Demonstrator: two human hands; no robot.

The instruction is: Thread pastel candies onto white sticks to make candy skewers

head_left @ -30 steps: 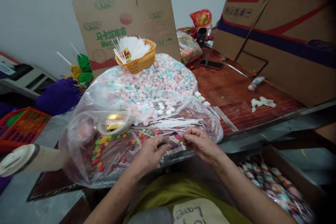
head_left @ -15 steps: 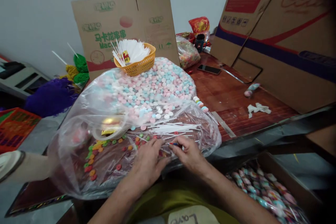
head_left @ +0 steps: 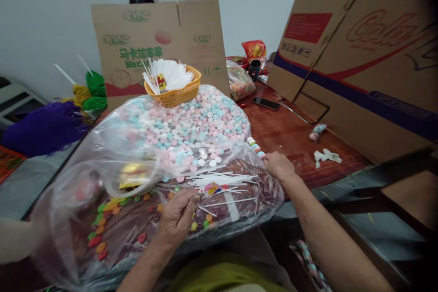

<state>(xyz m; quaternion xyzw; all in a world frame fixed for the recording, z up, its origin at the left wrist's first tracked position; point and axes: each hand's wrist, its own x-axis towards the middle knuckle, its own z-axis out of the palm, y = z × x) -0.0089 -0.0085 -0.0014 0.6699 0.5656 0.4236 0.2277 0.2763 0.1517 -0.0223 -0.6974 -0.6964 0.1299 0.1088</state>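
Observation:
My left hand point(head_left: 179, 213) is over the front of the clear plastic sheet point(head_left: 123, 232), thumb and fingers pinched. A small printed wrapper point(head_left: 212, 188), pink and yellow, extends from its fingertips. Farther right, my right hand point(head_left: 279, 167) is closed at the lower end of a skewer of pastel candies point(head_left: 256, 147), its stick hidden by the fingers. Between the hands lie loose white sticks point(head_left: 226, 178). Coloured candy rings point(head_left: 101, 221) are scattered left of my left hand. Behind them spreads a heap of pink, blue and white candies point(head_left: 205, 114).
A yellow basket point(head_left: 178, 96) of white sticks stands behind the heap, before an upright cardboard panel point(head_left: 201, 23). A large carton point(head_left: 359, 77), a phone point(head_left: 266, 103), a wrapped skewer point(head_left: 317, 132) and crumpled tissue point(head_left: 327, 157) are at the right. A tape roll point(head_left: 111, 182) lies left.
My right hand has left my left hand and moved right and up to the candy skewer. My left hand has shifted left, with the printed wrapper now showing. The view has tilted up.

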